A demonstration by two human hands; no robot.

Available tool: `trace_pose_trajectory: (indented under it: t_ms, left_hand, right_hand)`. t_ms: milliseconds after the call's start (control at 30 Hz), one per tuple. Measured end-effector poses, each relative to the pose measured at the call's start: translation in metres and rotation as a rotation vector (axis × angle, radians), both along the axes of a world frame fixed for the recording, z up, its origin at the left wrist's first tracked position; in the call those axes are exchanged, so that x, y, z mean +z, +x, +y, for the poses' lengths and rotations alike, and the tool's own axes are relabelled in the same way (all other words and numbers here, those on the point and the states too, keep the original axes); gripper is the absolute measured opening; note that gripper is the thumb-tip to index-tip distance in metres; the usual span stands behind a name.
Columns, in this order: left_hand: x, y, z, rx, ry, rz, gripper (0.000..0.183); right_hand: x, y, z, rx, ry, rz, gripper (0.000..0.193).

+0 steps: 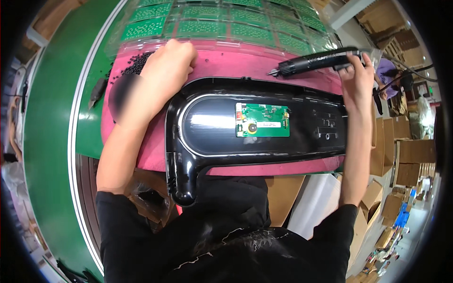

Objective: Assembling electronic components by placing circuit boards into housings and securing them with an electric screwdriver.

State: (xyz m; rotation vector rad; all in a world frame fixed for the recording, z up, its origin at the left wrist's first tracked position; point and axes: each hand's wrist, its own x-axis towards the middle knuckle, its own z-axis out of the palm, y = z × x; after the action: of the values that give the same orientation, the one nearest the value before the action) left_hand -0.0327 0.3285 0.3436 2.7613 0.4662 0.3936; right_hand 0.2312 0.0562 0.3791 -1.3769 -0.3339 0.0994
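Note:
A glossy black plastic housing point(212, 137) lies in front of me, its rounded end to the left with a short arm pointing toward me. Inside it sits a green circuit board point(264, 120) with a white label and a round component. My left hand point(170, 66) is closed beyond the housing's left end, beside a pile of small black screws point(137, 63); its fingertips are hidden. At the far right, my right hand point(357, 80) grips the rear of a black electric screwdriver point(316, 61). The tool lies nearly level above the mat, bit pointing left, apart from the housing.
Beneath the housing is a pink mat point(226, 56) on a green table point(52, 141). Clear plastic trays point(203, 28) of green boards line the far side. Cardboard boxes point(415, 151) stand to the right, where another person point(387, 73) is visible. A cable point(401, 78) trails behind the screwdriver.

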Motion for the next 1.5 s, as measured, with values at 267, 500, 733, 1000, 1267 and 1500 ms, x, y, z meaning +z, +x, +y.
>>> trace_pose_trajectory:
  t_ms: [267, 500, 733, 1000, 1267, 1500]
  left_hand:
    - [0.001, -0.001, -0.005, -0.063, 0.029, -0.181, 0.014]
    - [0.020, -0.003, -0.061, -0.467, -0.417, -0.441, 0.008]
    - [0.015, -0.002, -0.074, -0.623, -0.320, -0.507, 0.015]
    - [0.010, -0.004, -0.076, -0.626, -0.140, -0.479, 0.023]
    - [0.004, -0.002, -0.074, -0.610, -0.119, -0.432, 0.020]
    - [0.009, -0.010, -0.074, -0.518, -0.066, -0.119, 0.035]
  right_hand:
    - [-0.010, -0.066, 0.047, 0.477, 0.264, 0.079, 0.038]
    - [0.041, -0.125, 0.028, 0.644, 0.792, -0.056, 0.051]
    - [0.045, -0.161, 0.021, 0.653, 0.730, -0.129, 0.059]
    - [0.035, -0.172, 0.025, 0.640, 0.830, -0.137, 0.065]
    - [0.030, -0.141, 0.010, 0.573, 0.431, -0.253, 0.055]
    - [0.016, -0.129, 0.010, 0.416, 0.308, -0.169, 0.042]
